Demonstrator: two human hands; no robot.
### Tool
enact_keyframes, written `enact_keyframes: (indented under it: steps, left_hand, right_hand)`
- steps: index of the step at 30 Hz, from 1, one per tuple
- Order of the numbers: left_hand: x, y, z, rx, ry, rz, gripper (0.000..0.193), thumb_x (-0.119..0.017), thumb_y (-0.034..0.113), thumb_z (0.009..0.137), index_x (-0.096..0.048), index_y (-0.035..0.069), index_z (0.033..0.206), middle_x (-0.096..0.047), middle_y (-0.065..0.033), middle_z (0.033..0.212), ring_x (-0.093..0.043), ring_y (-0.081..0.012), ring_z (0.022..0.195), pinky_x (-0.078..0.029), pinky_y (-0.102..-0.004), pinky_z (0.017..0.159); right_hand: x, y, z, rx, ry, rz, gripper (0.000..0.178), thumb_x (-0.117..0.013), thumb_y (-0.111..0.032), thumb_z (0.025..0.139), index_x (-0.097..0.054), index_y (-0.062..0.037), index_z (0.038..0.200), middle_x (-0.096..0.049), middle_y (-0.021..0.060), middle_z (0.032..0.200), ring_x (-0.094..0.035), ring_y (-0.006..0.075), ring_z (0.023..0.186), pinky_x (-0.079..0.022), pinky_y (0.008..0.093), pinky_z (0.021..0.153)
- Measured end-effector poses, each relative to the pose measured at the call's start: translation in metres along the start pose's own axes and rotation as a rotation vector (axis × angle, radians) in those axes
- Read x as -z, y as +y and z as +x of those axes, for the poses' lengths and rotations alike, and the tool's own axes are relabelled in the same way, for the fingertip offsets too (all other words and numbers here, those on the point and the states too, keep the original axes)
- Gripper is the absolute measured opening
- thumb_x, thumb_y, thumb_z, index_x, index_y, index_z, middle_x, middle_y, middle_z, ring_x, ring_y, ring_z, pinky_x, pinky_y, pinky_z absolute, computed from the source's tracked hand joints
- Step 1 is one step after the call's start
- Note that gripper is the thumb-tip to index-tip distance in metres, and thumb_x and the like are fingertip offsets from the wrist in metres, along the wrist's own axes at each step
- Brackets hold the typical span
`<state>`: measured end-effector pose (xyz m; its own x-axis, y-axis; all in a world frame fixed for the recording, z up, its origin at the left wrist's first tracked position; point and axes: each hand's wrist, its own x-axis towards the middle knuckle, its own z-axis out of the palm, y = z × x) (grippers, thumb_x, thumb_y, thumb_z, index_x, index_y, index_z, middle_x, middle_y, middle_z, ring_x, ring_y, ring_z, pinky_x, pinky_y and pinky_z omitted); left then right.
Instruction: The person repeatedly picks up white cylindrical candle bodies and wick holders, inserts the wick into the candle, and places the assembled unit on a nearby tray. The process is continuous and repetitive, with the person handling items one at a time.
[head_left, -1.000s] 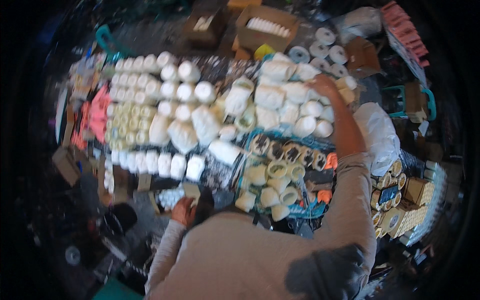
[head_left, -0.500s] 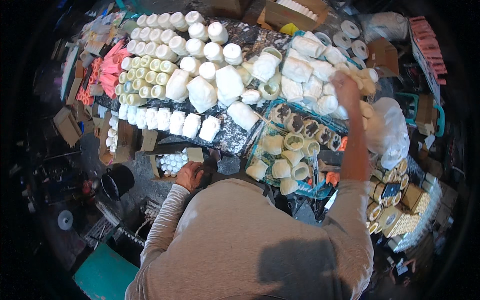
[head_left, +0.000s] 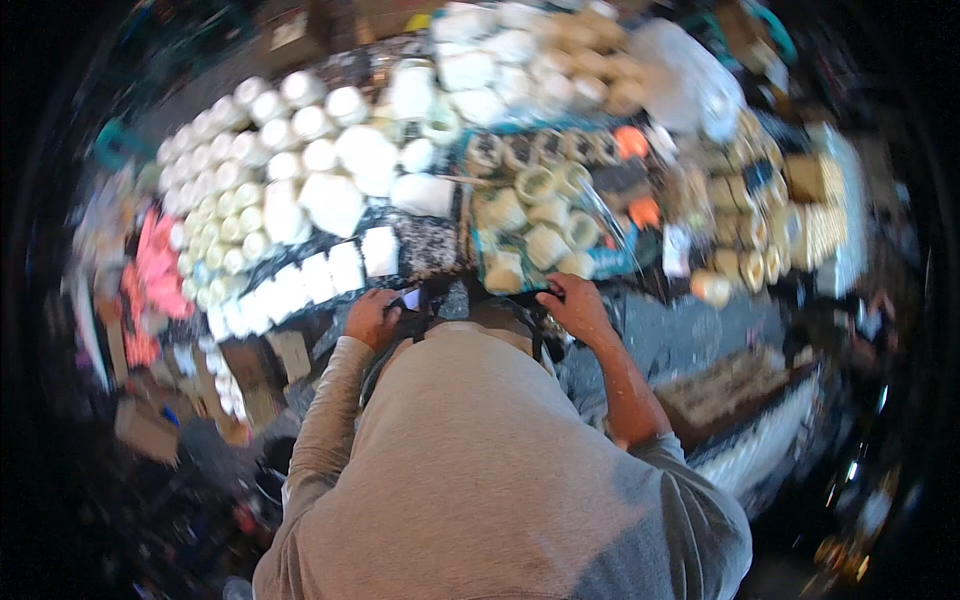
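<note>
At the near edge of the worktable, my left hand [head_left: 372, 318] is low beside my lap, its fingers bent round against something dark. A small pale patch shows just past its fingertips. My right hand [head_left: 575, 305] is at the front of a teal tray [head_left: 487, 268], fingers curled in; whatever lies inside them is hidden. Pale hollow cup-shaped pieces [head_left: 547, 245] lie on the tray, some tipped on their sides. Behind them runs a row of dark-topped pale pieces [head_left: 550, 148]. A thin shiny tool [head_left: 605, 220] leans across the tray's right part.
Rows of white rounded pieces [head_left: 312, 122] cover the table's left, with white blocks [head_left: 345, 268] along its front. Pink pieces [head_left: 158, 262] lie far left. A clear plastic bag [head_left: 690, 75] sits back right, near tan ring-shaped pieces [head_left: 740, 238]. Cardboard boxes [head_left: 148, 428] stand lower left.
My right hand has left the white pieces at the back and come down to the tray's front edge. My left hand remains low by my lap. The view has swung right and blurred.
</note>
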<state>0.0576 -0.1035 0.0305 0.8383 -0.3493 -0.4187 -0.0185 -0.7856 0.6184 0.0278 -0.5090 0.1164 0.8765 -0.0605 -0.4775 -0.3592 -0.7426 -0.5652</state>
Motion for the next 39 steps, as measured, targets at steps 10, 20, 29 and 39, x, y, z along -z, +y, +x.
enact_keyframes:
  steps: [10,20,29,39]
  left_hand:
    - [-0.01,-0.015,0.028,-0.374,-0.267,0.055,0.033,-0.071,0.014,0.084,-0.067,0.001,0.113,-0.066,-0.0179,0.099,-0.067,-0.0331,0.09,-0.056,-0.0424,0.08]
    - [-0.046,-0.15,0.017,-0.277,-0.379,0.231,0.029,-0.073,0.019,0.079,-0.072,0.004,0.104,-0.072,-0.0152,0.085,-0.07,-0.0308,0.08,-0.055,-0.0412,0.071]
    - [-0.077,-0.236,-0.032,0.0,-0.716,0.861,0.037,-0.061,0.035,0.089,-0.071,0.016,0.119,-0.068,-0.0089,0.128,-0.064,-0.0275,0.119,-0.052,-0.0462,0.097]
    - [-0.124,-0.127,0.029,-0.286,-0.632,0.82,0.043,-0.056,0.04,0.092,-0.067,0.017,0.127,-0.066,-0.0126,0.13,-0.063,-0.0302,0.117,-0.05,-0.046,0.099]
  right_hand:
    - [-0.217,0.11,-0.205,-0.405,0.163,0.133,0.018,-0.072,-0.014,0.085,-0.074,-0.0032,0.1,-0.067,0.0091,0.073,-0.065,0.0203,0.069,-0.051,0.0386,0.067]
    - [-0.399,0.2,-0.318,-1.077,0.189,0.77,0.025,-0.07,-0.025,0.095,-0.071,-0.0008,0.091,-0.065,0.0046,0.071,-0.059,0.0143,0.057,-0.048,0.0308,0.05]
    - [-0.388,0.226,-0.291,-0.897,0.437,0.794,0.035,-0.07,-0.038,0.093,-0.073,-0.0026,0.093,-0.068,0.0051,0.075,-0.062,0.0162,0.065,-0.049,0.0351,0.061]
    - [-0.38,0.178,-0.337,-1.14,0.337,0.845,0.04,-0.071,-0.046,0.091,-0.079,-0.0073,0.099,-0.074,0.0106,0.083,-0.069,0.0217,0.077,-0.054,0.0363,0.074]
